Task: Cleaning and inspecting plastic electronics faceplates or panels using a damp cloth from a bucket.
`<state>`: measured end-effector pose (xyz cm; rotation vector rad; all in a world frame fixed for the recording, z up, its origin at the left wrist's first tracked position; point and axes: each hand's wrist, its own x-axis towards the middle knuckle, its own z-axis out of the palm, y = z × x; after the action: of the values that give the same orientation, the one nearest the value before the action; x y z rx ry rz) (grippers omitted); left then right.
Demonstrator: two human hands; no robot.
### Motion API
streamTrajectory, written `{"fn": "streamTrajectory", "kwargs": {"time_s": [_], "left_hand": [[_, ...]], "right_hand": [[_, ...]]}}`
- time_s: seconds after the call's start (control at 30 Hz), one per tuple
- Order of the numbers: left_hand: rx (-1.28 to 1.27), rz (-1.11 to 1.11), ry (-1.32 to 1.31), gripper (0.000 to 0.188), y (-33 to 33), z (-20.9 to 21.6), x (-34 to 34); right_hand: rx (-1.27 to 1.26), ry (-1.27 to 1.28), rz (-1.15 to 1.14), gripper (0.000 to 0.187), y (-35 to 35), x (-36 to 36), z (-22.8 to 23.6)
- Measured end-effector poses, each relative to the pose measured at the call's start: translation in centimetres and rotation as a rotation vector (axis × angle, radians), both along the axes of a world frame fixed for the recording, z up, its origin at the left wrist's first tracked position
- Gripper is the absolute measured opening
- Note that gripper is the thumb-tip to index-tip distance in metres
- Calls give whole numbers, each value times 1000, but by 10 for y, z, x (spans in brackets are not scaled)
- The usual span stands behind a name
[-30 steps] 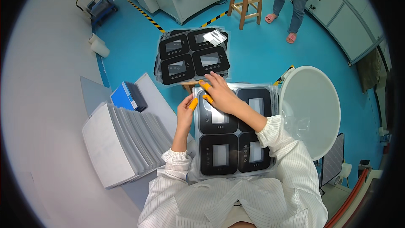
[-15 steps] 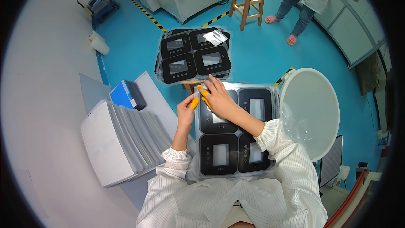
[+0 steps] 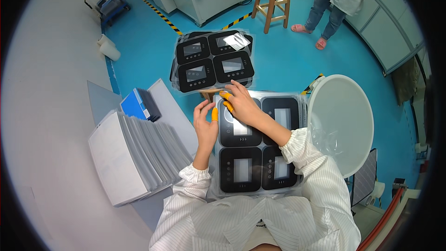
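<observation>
A stack of clear plastic sheets [image 3: 242, 189], printed with black rounded panels that have pale windows, lies in front of me. My right hand [image 3: 245, 110] rests over its far left corner with outstretched fingers; yellow finger cots cover its thumb and forefinger. Beside the left edge of that stack is my left hand [image 3: 206, 124], its fingers raised and apart and a yellow cot on the thumb. I see nothing held in either hand. Farther off, a second pile of similar printed sheets [image 3: 197, 73] sits on a wooden support, with a shiny silvery piece [image 3: 237, 42] on top.
At left stand a thick stack of white sheets [image 3: 116, 160] and a blue box [image 3: 137, 104]. A large pale round bin [image 3: 367, 125] holding clear film is close on my right. Beyond are a wooden stool [image 3: 275, 0], a person [image 3: 331, 7] standing, and a cart [image 3: 111, 7].
My left hand has loosened from the stack's corner, its fingers spreading and shifting slightly down. My right hand has moved slightly right. The standing person has shifted a little.
</observation>
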<state>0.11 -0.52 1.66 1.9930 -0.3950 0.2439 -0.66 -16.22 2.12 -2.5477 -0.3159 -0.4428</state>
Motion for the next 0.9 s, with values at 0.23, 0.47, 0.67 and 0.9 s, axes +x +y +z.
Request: {"fn": "streamTrajectory", "kwargs": {"time_s": [0.23, 0.47, 0.67, 0.9], "left_hand": [[66, 8, 126, 39, -5, 7, -3], [38, -25, 210, 40, -4, 7, -3], [22, -37, 219, 41, -5, 6, -3], [-68, -50, 284, 42, -4, 4, 1]], "right_hand": [[69, 30, -1, 32, 2, 4, -2], [53, 19, 4, 29, 2, 11, -1], [20, 9, -26, 23, 6, 15, 3], [-84, 48, -46, 25, 11, 18, 6]]}}
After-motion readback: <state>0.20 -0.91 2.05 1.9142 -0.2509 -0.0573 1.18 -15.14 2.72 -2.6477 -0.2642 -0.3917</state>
